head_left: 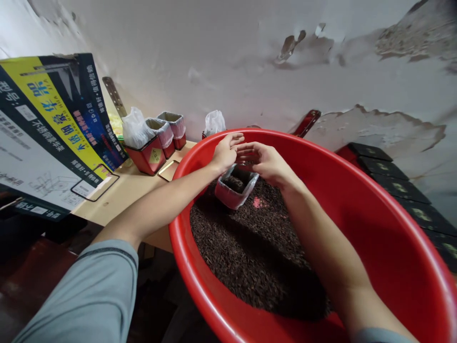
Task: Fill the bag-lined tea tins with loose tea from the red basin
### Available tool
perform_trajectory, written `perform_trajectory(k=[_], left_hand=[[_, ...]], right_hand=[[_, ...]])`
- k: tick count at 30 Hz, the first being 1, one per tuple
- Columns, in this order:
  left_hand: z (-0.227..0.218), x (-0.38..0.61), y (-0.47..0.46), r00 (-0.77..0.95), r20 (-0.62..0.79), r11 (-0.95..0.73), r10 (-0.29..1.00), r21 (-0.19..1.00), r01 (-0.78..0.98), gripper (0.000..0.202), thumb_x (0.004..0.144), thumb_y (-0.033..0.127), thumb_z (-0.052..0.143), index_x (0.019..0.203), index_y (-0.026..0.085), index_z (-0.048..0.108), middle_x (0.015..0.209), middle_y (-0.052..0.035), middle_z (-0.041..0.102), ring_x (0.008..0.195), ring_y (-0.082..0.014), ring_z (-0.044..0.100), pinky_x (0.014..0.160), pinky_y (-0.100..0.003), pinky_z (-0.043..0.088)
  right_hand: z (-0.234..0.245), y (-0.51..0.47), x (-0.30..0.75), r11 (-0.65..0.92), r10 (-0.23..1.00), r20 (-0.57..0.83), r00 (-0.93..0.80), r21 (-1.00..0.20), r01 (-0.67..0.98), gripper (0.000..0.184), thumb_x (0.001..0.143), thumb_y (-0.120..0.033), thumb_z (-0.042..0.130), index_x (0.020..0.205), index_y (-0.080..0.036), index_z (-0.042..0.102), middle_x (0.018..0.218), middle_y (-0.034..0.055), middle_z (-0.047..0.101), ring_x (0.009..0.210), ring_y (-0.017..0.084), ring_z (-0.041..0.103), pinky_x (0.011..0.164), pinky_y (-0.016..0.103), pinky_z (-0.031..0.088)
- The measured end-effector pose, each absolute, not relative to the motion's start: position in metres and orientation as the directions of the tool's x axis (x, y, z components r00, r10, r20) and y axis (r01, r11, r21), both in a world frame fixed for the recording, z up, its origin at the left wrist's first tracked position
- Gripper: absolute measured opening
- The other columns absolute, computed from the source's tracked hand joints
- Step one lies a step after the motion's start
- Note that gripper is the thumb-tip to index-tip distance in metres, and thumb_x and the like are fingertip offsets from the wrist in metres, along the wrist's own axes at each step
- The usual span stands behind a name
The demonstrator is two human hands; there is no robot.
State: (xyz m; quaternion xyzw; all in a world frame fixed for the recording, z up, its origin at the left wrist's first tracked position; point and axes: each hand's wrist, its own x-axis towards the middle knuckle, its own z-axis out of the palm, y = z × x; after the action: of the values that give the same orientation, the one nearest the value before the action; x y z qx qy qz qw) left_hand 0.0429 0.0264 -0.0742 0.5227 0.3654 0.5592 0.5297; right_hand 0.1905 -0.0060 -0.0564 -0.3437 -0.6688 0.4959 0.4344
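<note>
A big red basin (374, 224) in front of me holds a heap of dark loose tea leaves (250, 247). On the leaves at the far side sits a small container lined with a clear plastic bag (234, 189), partly filled with leaves. My left hand (225, 152) grips the bag's far left rim, fingers curled over it. My right hand (264, 161) is curled over the bag's far right rim, fingers bent and closed on the plastic.
On the wooden table (121, 190) at left stand red boxes lined with plastic bags (150, 143), a gold lid (168, 170) and a leaning printed cardboard box (50, 128). Black boxes (396, 183) are stacked at right. A peeling wall (228, 62) is behind.
</note>
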Motion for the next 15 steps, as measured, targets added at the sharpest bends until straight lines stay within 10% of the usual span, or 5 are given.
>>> perform_trajectory(k=[4, 7, 10, 15], left_hand=[[-0.066, 0.039, 0.017, 0.183, 0.302, -0.303, 0.935, 0.953, -0.022, 0.045, 0.073, -0.01, 0.049, 0.107, 0.016, 0.065, 0.129, -0.011, 0.069, 0.118, -0.0192, 0.067, 0.106, -0.038, 0.051], [-0.061, 0.039, 0.007, 0.298, 0.4, -0.459, 0.867, 0.873, 0.163, 0.038, 0.073, -0.006, 0.06, 0.103, 0.015, 0.069, 0.121, -0.0102, 0.072, 0.108, -0.0187, 0.071, 0.108, -0.038, 0.05], [-0.059, 0.042, 0.001, 0.357, 0.448, -0.544, 0.82, 0.804, 0.241, 0.029, 0.078, -0.001, 0.062, 0.099, 0.016, 0.072, 0.115, -0.0087, 0.073, 0.096, -0.0163, 0.072, 0.102, -0.036, 0.054], [-0.059, 0.043, 0.002, 0.346, 0.386, -0.488, 0.855, 0.825, 0.285, 0.023, 0.085, 0.01, 0.059, 0.103, 0.019, 0.07, 0.115, -0.0078, 0.072, 0.092, -0.0165, 0.072, 0.073, -0.027, 0.062]], right_hand=[[-0.052, 0.022, 0.231, 0.295, 0.923, 0.288, -0.257, -0.956, -0.012, 0.045, 0.066, -0.026, 0.084, 0.106, -0.02, 0.067, 0.106, 0.0074, 0.074, 0.097, 0.023, 0.071, 0.086, 0.05, 0.06], [-0.076, 0.045, 0.279, 0.304, 0.934, 0.341, 0.106, -0.914, 0.268, 0.038, 0.082, -0.043, 0.07, 0.111, -0.02, 0.065, 0.104, 0.0067, 0.073, 0.1, 0.023, 0.068, 0.091, 0.053, 0.055], [-0.119, 0.045, 0.313, -0.002, 0.97, 0.186, 0.157, -0.639, 0.769, 0.05, 0.089, -0.052, 0.06, 0.124, -0.017, 0.066, 0.129, 0.0166, 0.064, 0.123, 0.027, 0.059, 0.11, 0.051, 0.043], [-0.177, 0.034, 0.301, -0.078, 0.997, -0.017, 0.076, -0.251, 0.965, 0.092, 0.076, -0.075, 0.069, 0.152, -0.028, 0.047, 0.164, 0.0214, 0.027, 0.151, 0.048, 0.018, 0.114, 0.074, 0.019]])
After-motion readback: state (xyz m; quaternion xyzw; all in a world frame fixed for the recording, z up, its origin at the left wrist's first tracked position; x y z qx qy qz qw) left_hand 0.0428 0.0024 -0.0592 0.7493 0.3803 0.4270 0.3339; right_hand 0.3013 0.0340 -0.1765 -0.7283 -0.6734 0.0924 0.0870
